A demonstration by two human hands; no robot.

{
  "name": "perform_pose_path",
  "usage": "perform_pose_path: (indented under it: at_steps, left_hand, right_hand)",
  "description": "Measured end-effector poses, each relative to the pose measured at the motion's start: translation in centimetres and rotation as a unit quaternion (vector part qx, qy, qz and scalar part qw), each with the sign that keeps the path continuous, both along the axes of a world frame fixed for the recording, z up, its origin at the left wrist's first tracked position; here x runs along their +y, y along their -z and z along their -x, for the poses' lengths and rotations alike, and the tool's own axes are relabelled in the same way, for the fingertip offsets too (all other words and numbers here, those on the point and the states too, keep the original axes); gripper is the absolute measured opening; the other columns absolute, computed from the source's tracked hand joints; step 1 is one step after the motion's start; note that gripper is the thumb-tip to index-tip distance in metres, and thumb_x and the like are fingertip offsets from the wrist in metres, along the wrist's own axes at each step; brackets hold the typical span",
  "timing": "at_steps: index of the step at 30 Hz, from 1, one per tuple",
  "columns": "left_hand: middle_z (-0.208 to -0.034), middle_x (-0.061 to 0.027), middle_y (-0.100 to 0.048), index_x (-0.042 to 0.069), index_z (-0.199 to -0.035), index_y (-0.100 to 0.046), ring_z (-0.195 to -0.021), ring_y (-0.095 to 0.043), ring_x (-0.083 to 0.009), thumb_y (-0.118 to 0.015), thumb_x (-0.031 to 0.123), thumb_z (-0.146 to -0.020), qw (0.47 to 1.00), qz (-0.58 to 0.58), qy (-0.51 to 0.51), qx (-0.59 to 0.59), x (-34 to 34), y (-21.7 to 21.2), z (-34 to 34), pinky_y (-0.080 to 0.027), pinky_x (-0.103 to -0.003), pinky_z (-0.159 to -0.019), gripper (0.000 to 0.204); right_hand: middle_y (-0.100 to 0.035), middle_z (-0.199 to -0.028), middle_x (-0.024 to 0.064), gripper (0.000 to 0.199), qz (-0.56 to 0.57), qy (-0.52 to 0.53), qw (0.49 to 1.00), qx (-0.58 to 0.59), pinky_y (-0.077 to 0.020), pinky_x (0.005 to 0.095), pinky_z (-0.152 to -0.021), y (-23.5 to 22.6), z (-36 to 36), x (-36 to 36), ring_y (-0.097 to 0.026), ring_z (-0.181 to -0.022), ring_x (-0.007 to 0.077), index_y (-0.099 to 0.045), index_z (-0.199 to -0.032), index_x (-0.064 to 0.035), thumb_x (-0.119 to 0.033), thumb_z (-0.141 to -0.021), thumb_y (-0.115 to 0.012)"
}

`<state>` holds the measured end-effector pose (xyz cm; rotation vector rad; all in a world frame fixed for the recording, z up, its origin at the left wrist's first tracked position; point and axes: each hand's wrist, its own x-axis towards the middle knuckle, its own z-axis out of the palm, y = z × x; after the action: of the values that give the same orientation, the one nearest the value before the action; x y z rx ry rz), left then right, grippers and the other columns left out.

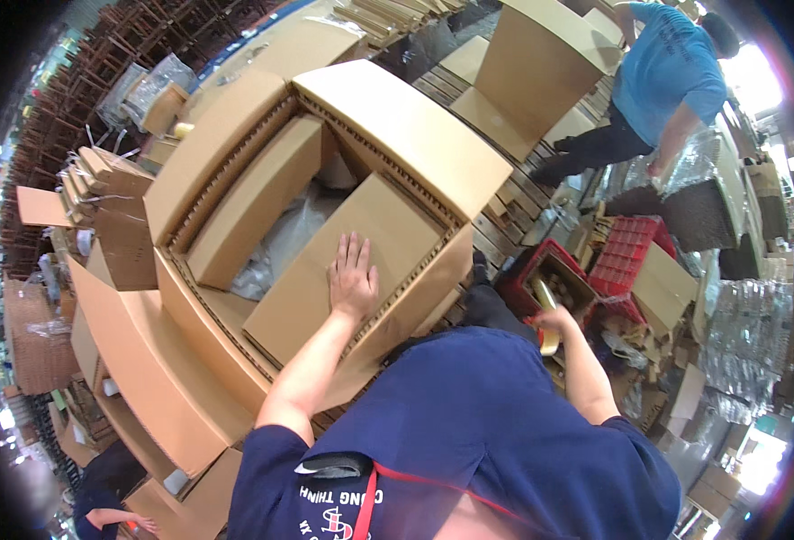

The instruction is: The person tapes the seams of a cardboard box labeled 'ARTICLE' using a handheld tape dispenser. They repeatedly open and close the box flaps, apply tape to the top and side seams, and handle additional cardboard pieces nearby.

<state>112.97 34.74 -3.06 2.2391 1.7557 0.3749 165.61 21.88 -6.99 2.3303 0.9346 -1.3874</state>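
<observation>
A large open cardboard carton [176, 202] stands in front of me with its flaps folded outward. My left hand [354, 277] lies flat, fingers spread, on a brown inner box [361, 243] along the carton's right side. Another long brown piece [257, 202] lines the left side, and clear plastic wrapping [284, 243] shows in the gap between them. Down at my right side, my right hand [556, 319] is closed around a tape dispenser [548, 340] with a red part and yellowish tape. Some of the dispenser is hidden behind the fingers.
Red plastic crates [629, 265] with cardboard scraps stand at the right. Beyond them, a person in a blue shirt [672, 76] bends beside wrapped stacks. An open carton [541, 72] sits at the far side. Lower left, another person's hand [142, 523] shows near cardboard flaps.
</observation>
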Motion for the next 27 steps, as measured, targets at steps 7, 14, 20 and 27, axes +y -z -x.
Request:
perform_pose_path:
  at_steps: [7,14,20,27]
  left_hand:
    - [-0.188,-0.0188,-0.02,0.01,-0.176,-0.036,-0.174,-0.014,-0.042,-0.066,0.03,-0.101,0.993,0.054,-0.067,0.076,0.4,-2.8,-0.6,-0.025,-0.06,-0.136,0.083]
    - [-0.19,-0.0187,-0.008,0.013,-0.181,-0.022,-0.176,-0.005,-0.0412,-0.067,0.035,-0.103,0.968,0.111,-0.081,0.211,5.2,-9.9,-7.8,-0.02,-0.06,-0.138,0.092]
    - [-0.177,-0.024,-0.039,0.007,-0.174,-0.036,-0.164,-0.036,-0.0445,-0.069,0.042,-0.107,0.832,0.086,-0.523,0.163,1.4,-14.1,-9.4,-0.036,-0.055,-0.132,0.083]
    - [-0.165,-0.0249,-0.057,0.003,-0.162,-0.056,-0.162,-0.039,-0.0452,-0.059,0.057,-0.109,0.725,0.175,-0.664,0.062,-7.8,-11.8,-11.8,-0.032,-0.058,-0.133,0.076]
  right_hand:
    - [-0.083,-0.106,0.0159,0.039,0.143,0.173,0.974,-0.032,-0.0615,0.0537,-0.082,6.6,-5.9,-7.9,-0.079,-0.093,0.0338,-0.085,-0.104,-0.0012,-0.032,-0.081,-0.093]
    - [-0.083,-0.113,0.016,0.043,0.084,0.08,0.993,0.018,-0.0621,0.0492,-0.089,9.6,-18.5,5.6,-0.08,-0.1,0.0309,-0.084,-0.109,-0.0005,-0.031,-0.081,-0.093]
    - [-0.08,-0.11,0.0117,0.043,-0.233,0.046,0.969,0.071,-0.0622,0.0421,-0.081,6.6,-25.9,31.1,-0.077,-0.093,0.0258,-0.078,-0.123,-0.001,-0.015,-0.083,-0.089]
    - [-0.075,-0.107,0.0117,0.052,-0.349,-0.165,0.908,0.16,-0.0565,0.0354,-0.089,-2.5,-20.1,45.3,-0.071,-0.098,0.0205,-0.069,-0.122,-0.0016,-0.015,-0.075,-0.088]
